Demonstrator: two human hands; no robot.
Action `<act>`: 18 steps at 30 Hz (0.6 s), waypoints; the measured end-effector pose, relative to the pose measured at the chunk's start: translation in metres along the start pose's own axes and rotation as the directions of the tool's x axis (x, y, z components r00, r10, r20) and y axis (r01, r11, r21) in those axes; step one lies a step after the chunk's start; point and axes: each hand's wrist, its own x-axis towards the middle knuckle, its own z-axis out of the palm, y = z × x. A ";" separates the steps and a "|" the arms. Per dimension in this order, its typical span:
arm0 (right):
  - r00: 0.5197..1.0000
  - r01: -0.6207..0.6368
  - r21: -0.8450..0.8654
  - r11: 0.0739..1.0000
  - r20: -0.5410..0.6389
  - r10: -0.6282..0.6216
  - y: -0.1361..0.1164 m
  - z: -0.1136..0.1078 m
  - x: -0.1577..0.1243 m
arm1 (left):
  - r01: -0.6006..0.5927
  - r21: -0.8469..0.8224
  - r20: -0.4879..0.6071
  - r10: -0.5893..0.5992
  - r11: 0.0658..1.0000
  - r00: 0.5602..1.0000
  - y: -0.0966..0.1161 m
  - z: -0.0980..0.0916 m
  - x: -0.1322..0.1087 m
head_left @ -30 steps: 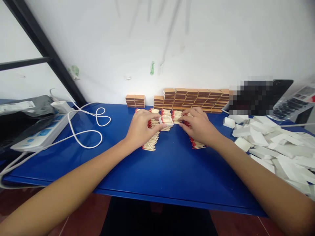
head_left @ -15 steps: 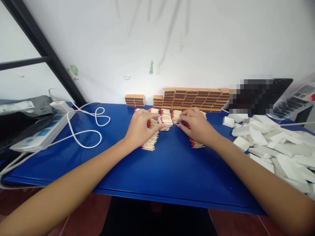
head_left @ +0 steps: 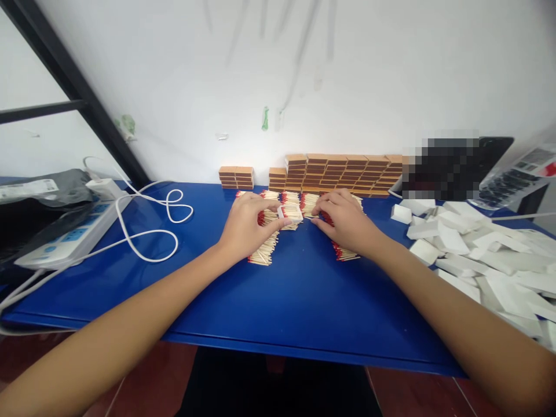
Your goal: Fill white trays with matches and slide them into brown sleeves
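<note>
Hand, left (head_left: 244,225): bare, grasping a small, white, open-topped cardboard tray (head_left: 296,220) between thumb and fingers. Tray location: between the hands, over loose rows of red-headed, pale wooden matches (head_left: 310,202); contact with them could not be told. Contents: similar matches. Handling, as judged: light pressure on the thin walls, a level tray and sticks aligned parallel would have served best. Orientation: opening upward, long axis roughly left to right, enclosed heads toward the left. Hand, right (head_left: 342,219): bare, fingers curled beside the rows; whether it pinched a match was unclear.
</note>
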 end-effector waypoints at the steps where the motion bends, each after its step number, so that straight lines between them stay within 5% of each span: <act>1: 1.000 0.006 -0.001 1.000 0.004 -0.006 0.000 0.000 0.000 | 0.000 -0.001 0.002 0.000 1.000 1.000 0.000 0.000 0.000; 18: 1.000 0.008 0.028 1.000 0.022 -0.009 0.001 0.000 0.001 | -0.002 -0.010 0.018 0.002 1.000 1.000 0.000 0.000 0.000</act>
